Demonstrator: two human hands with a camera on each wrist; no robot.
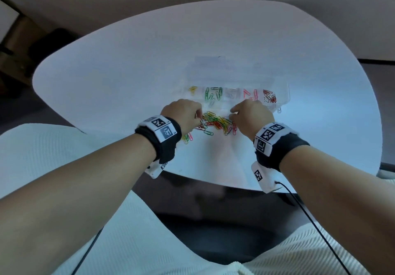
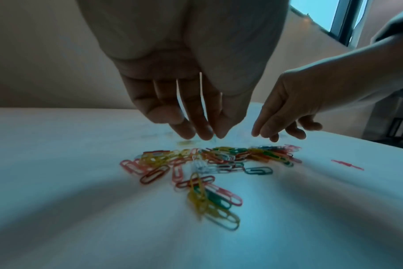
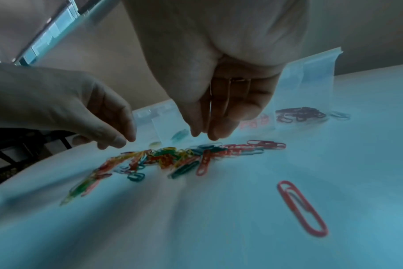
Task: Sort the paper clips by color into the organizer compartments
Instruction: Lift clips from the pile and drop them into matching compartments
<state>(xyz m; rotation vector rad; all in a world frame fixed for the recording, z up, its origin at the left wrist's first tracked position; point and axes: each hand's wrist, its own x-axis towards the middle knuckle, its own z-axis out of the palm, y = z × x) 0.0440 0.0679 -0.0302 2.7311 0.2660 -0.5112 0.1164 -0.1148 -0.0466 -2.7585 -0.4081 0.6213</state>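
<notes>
A mixed pile of coloured paper clips lies on the white table, just in front of the clear organizer. Its compartments hold yellow clips, green clips, pink clips and red clips. My left hand hovers over the pile's left end, fingers bunched around a thin white clip. Over the right end, my right hand has its fingers curled around a pale pink clip.
A small cluster of yellow, green and pink clips sits apart near my left wrist. One red clip lies alone at the right. A stray clip rests beside the organizer's right end. The table edge is close to my body.
</notes>
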